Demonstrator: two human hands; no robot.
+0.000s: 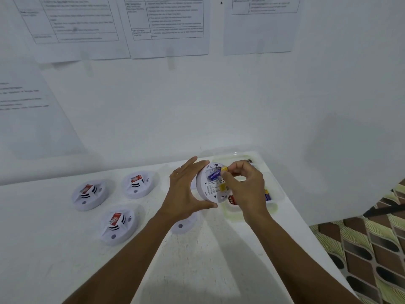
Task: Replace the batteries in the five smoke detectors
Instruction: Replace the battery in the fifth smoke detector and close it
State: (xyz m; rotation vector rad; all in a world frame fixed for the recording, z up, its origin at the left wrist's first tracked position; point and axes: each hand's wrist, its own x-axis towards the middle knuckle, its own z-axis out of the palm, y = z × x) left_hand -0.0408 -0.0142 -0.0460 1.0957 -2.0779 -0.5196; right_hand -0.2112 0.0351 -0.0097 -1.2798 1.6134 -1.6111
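The left hand (184, 189) holds one smoke detector (208, 191) lifted above the white table (65, 249), fingers spread along its upper rim and thumb curled under its lower edge, its back turned toward the camera. The right hand (247, 187) has its fingertips pinched on the yellow end of a blue battery (214, 174) that lies slanted in the open compartment on the detector's back. Just beneath and behind this hand sits a clear plastic tray (276, 195) near the table's far right corner, with more batteries (267, 195) lying in it; its right wall is close to the table's edge. That edge runs diagonally down the right side, with patterned floor (372, 249) beyond it. Three detectors (89, 195) (138, 185) (117, 227) sit face up in a cluster on the left, well apart from the hands, and a fourth (183, 224) lies partly hidden under the left forearm. The table's back edge meets a white wall (197, 106) hung with printed sheets (166, 25). The near stretch of tabletop between the forearms is bare.
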